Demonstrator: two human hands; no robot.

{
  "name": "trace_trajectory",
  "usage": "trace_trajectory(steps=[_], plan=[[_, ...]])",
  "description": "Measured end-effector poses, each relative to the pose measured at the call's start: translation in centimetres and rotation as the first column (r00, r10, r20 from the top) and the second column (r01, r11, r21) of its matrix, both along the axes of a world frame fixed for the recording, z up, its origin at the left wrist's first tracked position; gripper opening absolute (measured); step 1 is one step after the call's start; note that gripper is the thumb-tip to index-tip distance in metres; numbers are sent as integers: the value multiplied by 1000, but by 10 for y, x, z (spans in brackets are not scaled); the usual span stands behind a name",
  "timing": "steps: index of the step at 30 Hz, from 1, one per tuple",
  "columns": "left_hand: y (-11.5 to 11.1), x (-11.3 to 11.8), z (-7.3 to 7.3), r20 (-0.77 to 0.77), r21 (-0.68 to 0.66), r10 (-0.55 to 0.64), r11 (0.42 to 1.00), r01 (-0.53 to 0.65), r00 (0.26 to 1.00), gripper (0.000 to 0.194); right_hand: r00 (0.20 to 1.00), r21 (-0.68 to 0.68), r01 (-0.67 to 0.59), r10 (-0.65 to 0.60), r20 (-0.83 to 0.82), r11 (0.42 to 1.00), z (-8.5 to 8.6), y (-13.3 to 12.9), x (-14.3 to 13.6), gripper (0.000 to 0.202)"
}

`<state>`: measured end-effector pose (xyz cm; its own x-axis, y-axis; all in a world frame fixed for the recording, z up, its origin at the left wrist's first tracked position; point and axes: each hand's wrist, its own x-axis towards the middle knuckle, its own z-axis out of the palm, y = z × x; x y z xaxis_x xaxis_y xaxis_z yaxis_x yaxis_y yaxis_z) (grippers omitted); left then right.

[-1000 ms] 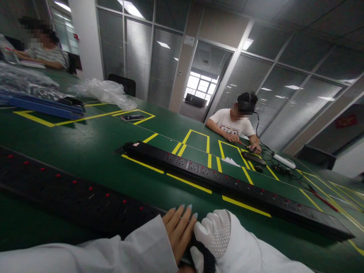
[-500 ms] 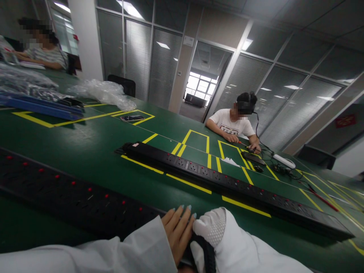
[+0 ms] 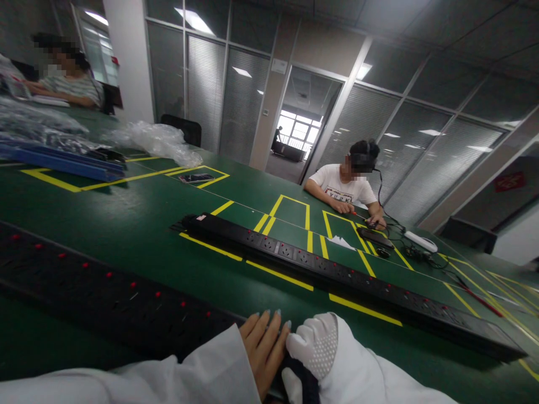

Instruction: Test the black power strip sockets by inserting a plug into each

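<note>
My left hand (image 3: 265, 350), bare with pale blue nails, lies with fingers stretched over the right end of a long black power strip (image 3: 105, 292) at the lower left. Beside it, touching its fingertips, my right hand (image 3: 314, 342) wears a white dotted glove. Its fingers are curled round something dark at the strip's end, which I cannot make out. A second long black power strip (image 3: 328, 272), with a row of sockets and red dots, lies slanting across the green table beyond both hands.
Yellow tape marks the green table (image 3: 147, 207). Blue rails (image 3: 63, 160), plastic wrap (image 3: 151, 140) and a phone (image 3: 196, 178) lie at the left. Across the table a person (image 3: 343, 182) handles cables near a white power strip (image 3: 421, 241); another person (image 3: 71, 84) sits far left.
Both hands keep nearly the same place and hold. The view has shifted very slightly. A distant figure now shows by the window beyond the doorway.
</note>
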<state>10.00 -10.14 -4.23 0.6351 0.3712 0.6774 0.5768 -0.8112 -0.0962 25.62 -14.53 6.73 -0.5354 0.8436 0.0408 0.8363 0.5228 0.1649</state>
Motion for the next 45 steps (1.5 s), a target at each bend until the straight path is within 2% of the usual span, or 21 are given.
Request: trace_trajectory(steps=[7, 14, 24, 32, 39, 45], plan=[[2, 1, -3, -5, 25, -10, 1000, 11, 1000, 29, 1000, -10, -14, 14, -14, 1000, 0, 1, 0, 27], [5, -2, -4, -84, 7, -40, 999, 41, 996, 33, 999, -20, -36, 35, -37, 999, -2, 1, 3, 26], [2, -1, 0, -23, 22, -2, 1000, 2, 1000, 30, 999, 18, -37, 38, -31, 999, 10, -9, -2, 28], [-1, -4, 8, -61, -6, 1, 1000, -2, 998, 30, 998, 24, -45, 46, -33, 999, 8, -7, 0, 28], [0, -5, 6, -53, 13, -21, 1000, 22, 998, 30, 998, 16, -49, 50, -30, 999, 3, -2, 2, 28], [-1, -1, 7, -5, 37, 1, 999, -1, 1000, 27, 998, 31, -52, 53, -33, 998, 7, -8, -1, 28]])
